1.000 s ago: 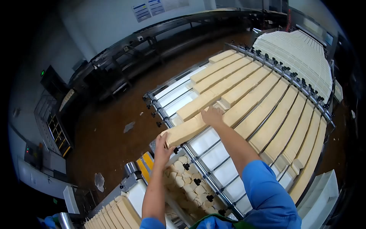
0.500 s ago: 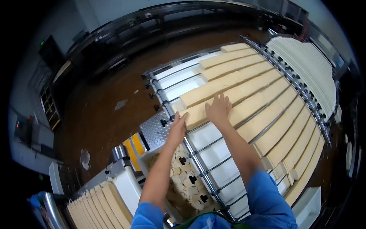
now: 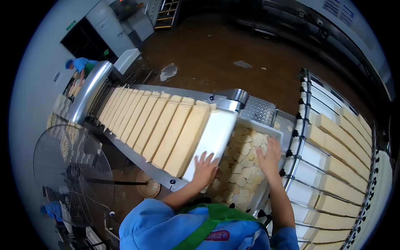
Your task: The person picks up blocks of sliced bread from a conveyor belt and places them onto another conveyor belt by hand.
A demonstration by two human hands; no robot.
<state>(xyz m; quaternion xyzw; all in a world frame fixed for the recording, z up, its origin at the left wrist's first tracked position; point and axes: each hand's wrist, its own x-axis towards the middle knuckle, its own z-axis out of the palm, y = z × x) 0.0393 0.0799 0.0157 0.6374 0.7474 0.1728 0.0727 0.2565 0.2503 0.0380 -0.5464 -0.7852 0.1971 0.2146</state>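
My left hand [image 3: 204, 170], fingers spread and holding nothing, is at the near part of the white belt end [image 3: 214, 135]. Just left of it lies a row of long cream-coloured slabs [image 3: 187, 137] side by side on the conveyor. My right hand [image 3: 270, 156] is open with its fingers apart, over the right side of a bin [image 3: 280, 135] of flat pale pieces [image 3: 246, 173]. To the right, more cream slabs [image 3: 341, 168] lie in lanes between metal rods on a white surface [image 3: 310, 160].
A large fan [image 3: 73, 171] stands at the left. One co-worker [image 3: 83, 66] bends over slabs at the upper left; another person's blue sleeve [image 3: 53, 210] shows at the lower left. A metal roller cover [image 3: 89, 91] spans the conveyor's far end. Dark knobs [image 3: 289, 153] line the lane frame.
The view has swung left to the conveyor. Both my hands have left the slab they were touching on the laned surface and moved apart, the left to the belt end, the right over the bin.
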